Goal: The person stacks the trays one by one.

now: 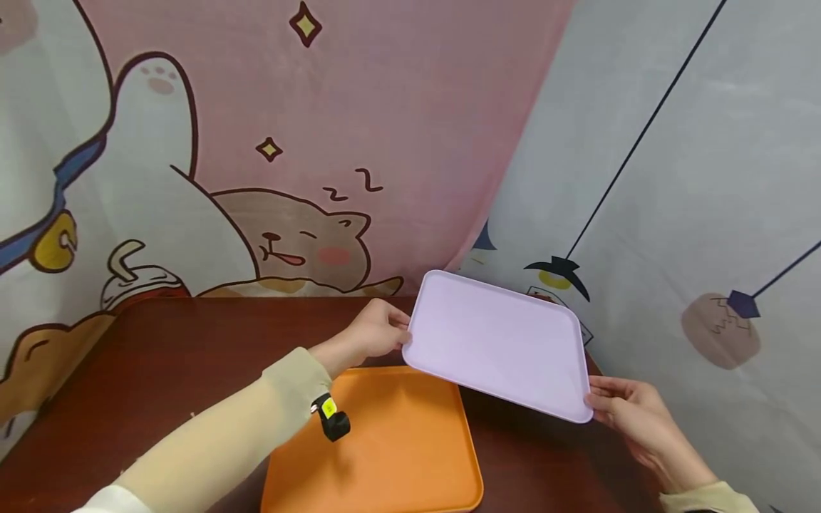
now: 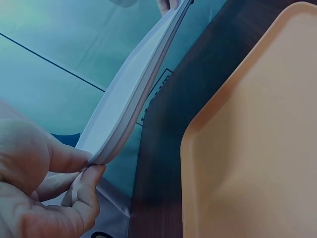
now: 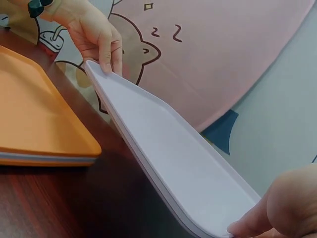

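A pale lavender tray (image 1: pixel 500 345) is held tilted above the dark table, its right end lower in the head view. My left hand (image 1: pixel 380 329) pinches its left edge between thumb and fingers. At the lower right corner, my right hand (image 1: pixel 631 417) grips the rim, thumb on top. Below and to the left lies an orange tray (image 1: pixel 378 442), partly hidden under my left forearm. In the right wrist view, grey and orange edges show beneath that orange tray (image 3: pixel 39 109). The lavender tray's side (image 3: pixel 143 161) looks layered; whether it is more than one tray I cannot tell.
The dark reddish-brown table (image 1: pixel 192 356) runs back to a hanging cloth (image 1: pixel 410 128) printed with cartoon animals. A grey-white cloth (image 1: pixel 718 178) hangs at the right, close to the right hand. A black strap with a small device (image 1: pixel 333 420) sits on the left wrist.
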Demonstrator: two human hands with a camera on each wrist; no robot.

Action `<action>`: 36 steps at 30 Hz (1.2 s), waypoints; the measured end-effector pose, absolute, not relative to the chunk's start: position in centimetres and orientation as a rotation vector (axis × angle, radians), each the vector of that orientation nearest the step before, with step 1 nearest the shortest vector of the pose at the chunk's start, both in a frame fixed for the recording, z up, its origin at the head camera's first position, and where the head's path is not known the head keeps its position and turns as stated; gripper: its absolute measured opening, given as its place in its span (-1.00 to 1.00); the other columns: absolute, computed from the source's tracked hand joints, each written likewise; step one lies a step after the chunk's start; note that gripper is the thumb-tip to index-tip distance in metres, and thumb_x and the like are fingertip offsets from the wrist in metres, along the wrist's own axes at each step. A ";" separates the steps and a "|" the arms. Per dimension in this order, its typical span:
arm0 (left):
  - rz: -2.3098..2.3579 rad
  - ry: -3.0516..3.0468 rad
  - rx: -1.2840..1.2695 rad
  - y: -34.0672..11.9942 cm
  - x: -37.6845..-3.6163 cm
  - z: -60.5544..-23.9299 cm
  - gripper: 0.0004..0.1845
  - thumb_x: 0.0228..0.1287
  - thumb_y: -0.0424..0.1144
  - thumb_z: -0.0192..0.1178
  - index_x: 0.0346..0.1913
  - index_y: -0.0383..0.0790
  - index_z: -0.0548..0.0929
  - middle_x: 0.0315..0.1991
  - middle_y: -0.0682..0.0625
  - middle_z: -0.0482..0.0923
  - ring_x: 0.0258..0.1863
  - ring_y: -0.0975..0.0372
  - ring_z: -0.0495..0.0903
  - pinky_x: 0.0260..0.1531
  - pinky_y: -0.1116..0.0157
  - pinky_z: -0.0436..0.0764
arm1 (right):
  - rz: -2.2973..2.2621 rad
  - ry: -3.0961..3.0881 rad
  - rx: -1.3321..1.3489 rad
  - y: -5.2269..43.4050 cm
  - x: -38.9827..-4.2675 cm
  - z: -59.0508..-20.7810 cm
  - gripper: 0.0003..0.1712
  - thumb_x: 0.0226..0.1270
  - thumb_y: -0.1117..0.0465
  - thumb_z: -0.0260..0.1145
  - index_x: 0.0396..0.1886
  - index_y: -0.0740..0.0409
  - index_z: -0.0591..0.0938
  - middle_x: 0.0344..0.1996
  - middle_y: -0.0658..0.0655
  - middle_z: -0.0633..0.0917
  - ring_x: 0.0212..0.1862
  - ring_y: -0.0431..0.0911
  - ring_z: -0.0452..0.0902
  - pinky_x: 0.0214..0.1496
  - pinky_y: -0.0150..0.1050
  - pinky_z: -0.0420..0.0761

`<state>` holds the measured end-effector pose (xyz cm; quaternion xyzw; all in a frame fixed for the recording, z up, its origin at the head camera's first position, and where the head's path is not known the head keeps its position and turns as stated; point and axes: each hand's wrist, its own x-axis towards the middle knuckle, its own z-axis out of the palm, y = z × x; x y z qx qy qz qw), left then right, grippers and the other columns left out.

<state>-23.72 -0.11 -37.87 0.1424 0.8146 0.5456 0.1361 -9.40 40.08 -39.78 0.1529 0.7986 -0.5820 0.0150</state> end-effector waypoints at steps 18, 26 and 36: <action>1.640 2.332 0.365 -4.2 -21.2 -36.7 -0.78 0.30 -0.54 0.36 -0.01 -0.51 0.76 -0.25 -0.18 0.66 -0.33 0.10 0.74 -0.17 0.15 0.79 | -1.772 2.516 0.396 37.4 -8.9 -37.9 -0.40 0.44 0.52 0.32 0.35 0.75 0.35 -0.15 0.16 0.72 -0.19 -0.15 0.69 -0.16 -0.25 0.77; 1.687 2.289 0.318 -6.1 -20.2 -36.6 -0.76 0.30 -0.53 0.36 0.02 -0.52 0.74 -0.23 -0.20 0.65 -0.29 0.11 0.74 -0.15 0.18 0.79 | -1.765 2.503 0.372 36.1 -9.1 -37.5 -0.40 0.45 0.49 0.33 0.36 0.71 0.36 -0.09 0.20 0.72 -0.16 -0.10 0.70 -0.11 -0.23 0.77; 1.701 2.302 0.312 -8.3 -18.9 -36.3 -0.74 0.30 -0.53 0.36 0.03 -0.54 0.73 -0.20 -0.21 0.65 -0.27 0.11 0.72 -0.15 0.19 0.79 | -1.756 2.488 0.346 34.5 -9.3 -37.3 -0.40 0.44 0.48 0.34 0.37 0.69 0.38 -0.08 0.23 0.70 -0.14 -0.08 0.69 -0.09 -0.23 0.76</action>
